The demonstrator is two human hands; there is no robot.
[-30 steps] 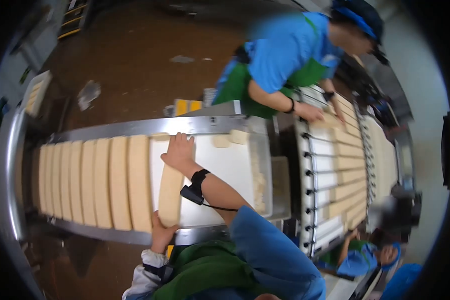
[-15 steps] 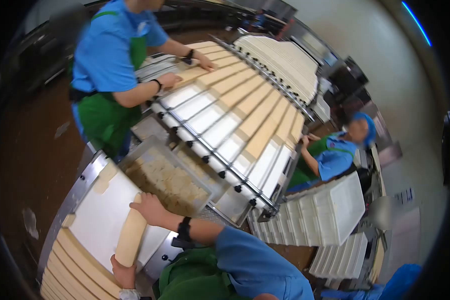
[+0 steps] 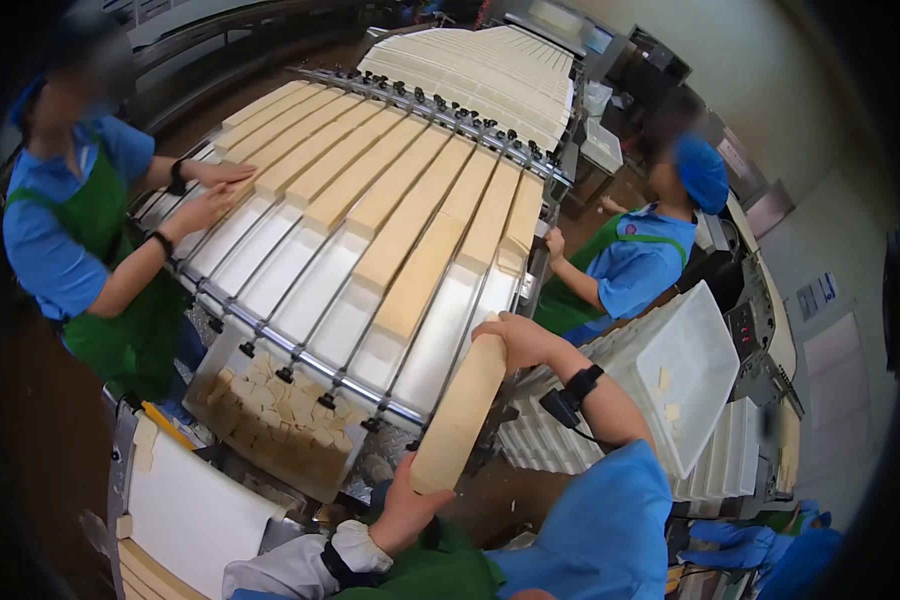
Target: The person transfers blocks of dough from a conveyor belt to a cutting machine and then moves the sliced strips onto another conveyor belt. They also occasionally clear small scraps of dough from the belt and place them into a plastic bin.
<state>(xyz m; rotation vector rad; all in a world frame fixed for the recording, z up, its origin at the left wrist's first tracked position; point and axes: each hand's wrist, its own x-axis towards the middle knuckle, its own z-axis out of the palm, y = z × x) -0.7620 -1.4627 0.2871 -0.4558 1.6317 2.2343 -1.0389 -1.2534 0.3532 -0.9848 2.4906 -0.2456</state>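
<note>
A long, pale tan block [image 3: 460, 415] is held slantwise between my two hands. Around its upper end my right hand [image 3: 520, 342] is closed, close to the right corner of the slatted conveyor. The fingers of my left hand [image 3: 410, 505] wrap its lower end, just outside the conveyor's front rail [image 3: 300, 358]. Several long tan strips [image 3: 410, 255] lie side by side in the conveyor's lanes, parted by thin metal rods. Bare white belt [image 3: 320, 305] shows at the near ends of the lanes.
One co-worker [image 3: 80, 230] touches the strips at the left; another [image 3: 640, 240] stands at the right. A bin [image 3: 270, 410] of tan scraps sits below the conveyor. Stacked white trays [image 3: 685, 370] stand right. A second belt [image 3: 190, 500] with strips is at lower left.
Both my hands have carried the block from the lower-left belt to the right, to the conveyor's front right corner. The view has shifted, and the left co-worker's hands are on the leftmost strips.
</note>
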